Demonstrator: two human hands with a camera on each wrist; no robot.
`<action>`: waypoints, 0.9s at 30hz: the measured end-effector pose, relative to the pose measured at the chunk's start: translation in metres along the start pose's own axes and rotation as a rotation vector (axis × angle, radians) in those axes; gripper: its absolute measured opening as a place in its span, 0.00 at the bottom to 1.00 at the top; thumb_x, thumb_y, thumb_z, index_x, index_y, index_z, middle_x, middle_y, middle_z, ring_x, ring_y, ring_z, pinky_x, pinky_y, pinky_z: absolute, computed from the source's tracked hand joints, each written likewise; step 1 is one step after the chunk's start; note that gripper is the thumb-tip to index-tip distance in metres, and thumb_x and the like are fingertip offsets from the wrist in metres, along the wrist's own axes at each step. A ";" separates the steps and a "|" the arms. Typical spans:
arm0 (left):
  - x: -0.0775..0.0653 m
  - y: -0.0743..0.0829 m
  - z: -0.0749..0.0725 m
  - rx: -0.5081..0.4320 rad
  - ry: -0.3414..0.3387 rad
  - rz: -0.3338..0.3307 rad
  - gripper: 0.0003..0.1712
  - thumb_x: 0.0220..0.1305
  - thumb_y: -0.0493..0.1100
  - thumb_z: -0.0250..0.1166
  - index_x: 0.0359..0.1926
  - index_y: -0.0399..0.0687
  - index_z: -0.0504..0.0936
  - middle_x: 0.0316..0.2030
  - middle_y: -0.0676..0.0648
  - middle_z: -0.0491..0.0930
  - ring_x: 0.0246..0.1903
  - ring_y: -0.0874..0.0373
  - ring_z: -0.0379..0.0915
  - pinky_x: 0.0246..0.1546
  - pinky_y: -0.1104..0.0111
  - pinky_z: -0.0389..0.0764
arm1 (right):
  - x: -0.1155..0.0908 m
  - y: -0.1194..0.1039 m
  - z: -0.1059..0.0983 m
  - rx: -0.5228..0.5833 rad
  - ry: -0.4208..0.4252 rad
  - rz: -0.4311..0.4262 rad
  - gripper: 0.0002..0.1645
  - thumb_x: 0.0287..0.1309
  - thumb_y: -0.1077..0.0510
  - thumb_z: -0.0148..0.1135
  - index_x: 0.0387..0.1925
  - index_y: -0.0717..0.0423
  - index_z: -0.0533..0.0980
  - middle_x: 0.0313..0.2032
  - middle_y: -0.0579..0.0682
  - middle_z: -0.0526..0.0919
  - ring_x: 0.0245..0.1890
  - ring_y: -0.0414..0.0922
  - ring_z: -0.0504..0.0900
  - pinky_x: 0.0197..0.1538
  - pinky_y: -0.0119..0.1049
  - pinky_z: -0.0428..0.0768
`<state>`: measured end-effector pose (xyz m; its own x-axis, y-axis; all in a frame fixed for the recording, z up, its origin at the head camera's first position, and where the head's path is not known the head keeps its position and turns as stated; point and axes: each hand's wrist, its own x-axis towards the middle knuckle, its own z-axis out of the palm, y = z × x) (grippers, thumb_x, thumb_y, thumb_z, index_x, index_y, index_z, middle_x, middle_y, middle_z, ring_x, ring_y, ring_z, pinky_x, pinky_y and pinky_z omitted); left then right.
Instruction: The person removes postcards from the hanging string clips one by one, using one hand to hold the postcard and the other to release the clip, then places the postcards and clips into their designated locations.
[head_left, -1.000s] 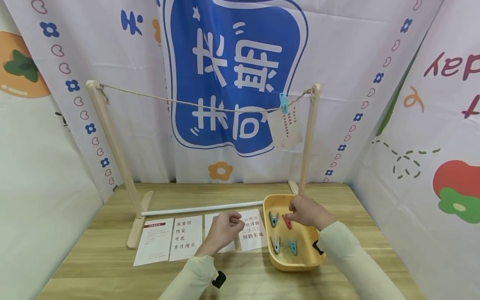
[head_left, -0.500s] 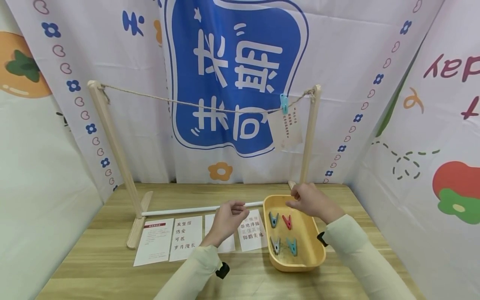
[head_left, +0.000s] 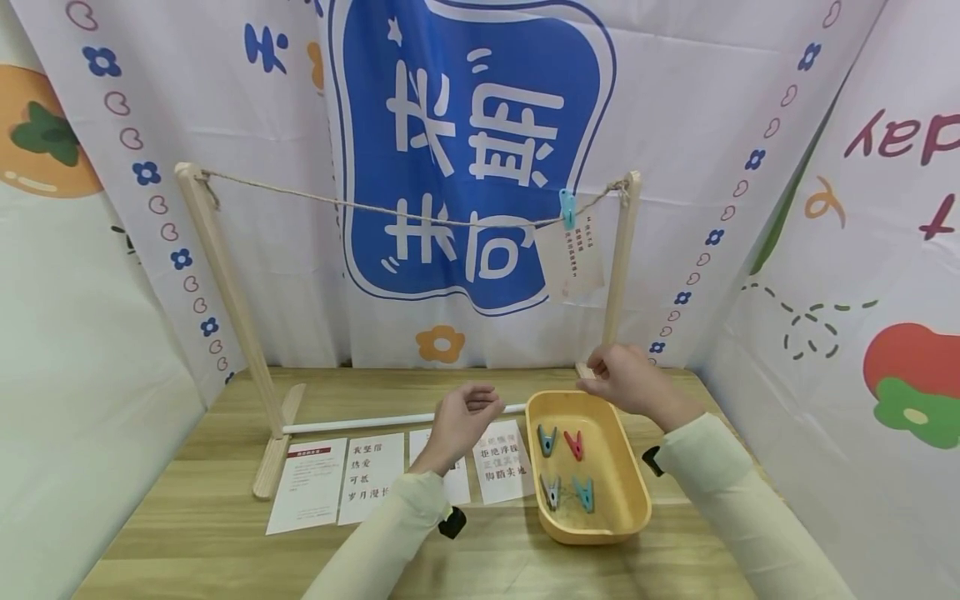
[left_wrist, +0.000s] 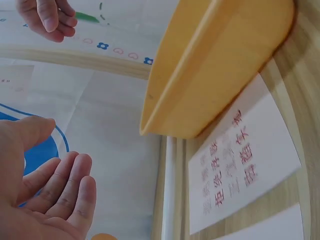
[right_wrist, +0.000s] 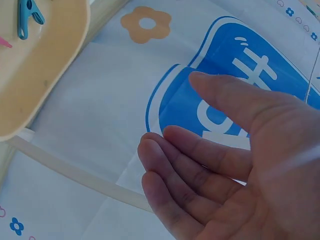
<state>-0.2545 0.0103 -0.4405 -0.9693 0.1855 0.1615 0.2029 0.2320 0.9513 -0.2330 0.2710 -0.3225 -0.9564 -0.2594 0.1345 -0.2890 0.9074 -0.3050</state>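
My left hand [head_left: 461, 425] hovers above the row of printed cards, left of the yellow plastic box [head_left: 633, 492]. In the left wrist view its fingers [left_wrist: 75, 192] are loosely bent around nothing. Over the box's far right edge is my right hand [head_left: 637, 385], relaxed, with a gap between thumb and fingers [right_wrist: 195, 182]. Inside the box lie a red clothespin [head_left: 574, 445], a dark blue-grey clothespin [head_left: 547, 440], a grey clothespin [head_left: 552, 492] and a teal clothespin [head_left: 583, 493]. The card [head_left: 501, 462] nearest the box has lines of Chinese characters.
A wooden frame [head_left: 228, 300] stands behind the cards, with a twine line [head_left: 390, 208] strung across its posts. A light blue clothespin [head_left: 567, 208] holds a card [head_left: 572, 258] at the line's right end. A white rod [head_left: 360, 423] runs along the base.
My right hand has risen from the red clothespin and moved back and to the right, leaving it in the box. My left hand has shifted forward and slightly right.
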 end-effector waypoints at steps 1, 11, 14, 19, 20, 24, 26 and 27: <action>0.001 0.001 0.001 -0.012 0.001 -0.001 0.21 0.62 0.50 0.67 0.53 0.48 0.79 0.46 0.49 0.84 0.48 0.55 0.81 0.52 0.66 0.83 | 0.000 -0.001 -0.003 0.004 0.001 0.006 0.20 0.55 0.50 0.69 0.40 0.63 0.81 0.35 0.56 0.85 0.36 0.49 0.82 0.42 0.45 0.84; 0.008 0.005 0.006 -0.099 0.017 -0.044 0.20 0.61 0.49 0.68 0.52 0.50 0.79 0.47 0.50 0.83 0.49 0.55 0.81 0.51 0.64 0.84 | 0.004 -0.013 -0.026 0.011 0.027 0.043 0.23 0.58 0.49 0.67 0.48 0.61 0.79 0.42 0.58 0.84 0.44 0.51 0.83 0.47 0.48 0.85; 0.008 0.010 0.007 -0.106 0.019 -0.039 0.20 0.61 0.47 0.68 0.53 0.47 0.78 0.47 0.47 0.83 0.50 0.53 0.80 0.52 0.63 0.83 | 0.005 -0.015 -0.030 0.013 0.041 0.031 0.23 0.57 0.50 0.68 0.48 0.62 0.79 0.43 0.58 0.84 0.45 0.51 0.83 0.48 0.48 0.85; 0.014 0.013 0.010 -0.107 0.017 -0.043 0.20 0.61 0.47 0.69 0.52 0.49 0.79 0.47 0.49 0.83 0.50 0.54 0.80 0.53 0.63 0.83 | 0.008 -0.017 -0.036 0.010 0.070 -0.005 0.23 0.57 0.50 0.68 0.48 0.62 0.79 0.44 0.59 0.84 0.46 0.53 0.83 0.49 0.48 0.84; 0.016 0.014 0.010 -0.105 0.016 -0.039 0.19 0.61 0.47 0.68 0.52 0.49 0.79 0.47 0.49 0.83 0.50 0.54 0.80 0.53 0.63 0.83 | 0.009 -0.018 -0.037 0.010 0.070 -0.007 0.23 0.57 0.50 0.68 0.48 0.62 0.79 0.45 0.59 0.84 0.46 0.54 0.83 0.49 0.48 0.84; 0.022 0.013 0.015 -0.094 0.024 -0.010 0.20 0.60 0.49 0.69 0.51 0.50 0.79 0.46 0.49 0.84 0.49 0.54 0.81 0.52 0.64 0.83 | 0.011 -0.023 -0.046 0.004 0.067 0.010 0.24 0.58 0.50 0.67 0.50 0.62 0.78 0.46 0.60 0.84 0.48 0.54 0.82 0.51 0.50 0.84; 0.024 0.015 0.016 -0.097 0.023 0.003 0.20 0.60 0.48 0.70 0.51 0.49 0.80 0.46 0.47 0.84 0.49 0.53 0.81 0.52 0.64 0.83 | 0.013 -0.025 -0.049 0.005 0.067 0.020 0.24 0.58 0.49 0.67 0.51 0.61 0.78 0.47 0.59 0.83 0.48 0.54 0.82 0.51 0.50 0.84; 0.025 0.015 0.016 -0.098 0.024 0.002 0.19 0.59 0.48 0.70 0.50 0.49 0.80 0.46 0.48 0.84 0.49 0.53 0.81 0.52 0.64 0.83 | 0.013 -0.026 -0.051 0.006 0.067 0.021 0.24 0.58 0.49 0.67 0.51 0.61 0.78 0.47 0.59 0.83 0.49 0.55 0.82 0.51 0.50 0.84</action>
<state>-0.2737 0.0341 -0.4262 -0.9722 0.1623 0.1690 0.1917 0.1363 0.9719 -0.2360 0.2605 -0.2646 -0.9571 -0.2177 0.1912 -0.2698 0.9103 -0.3140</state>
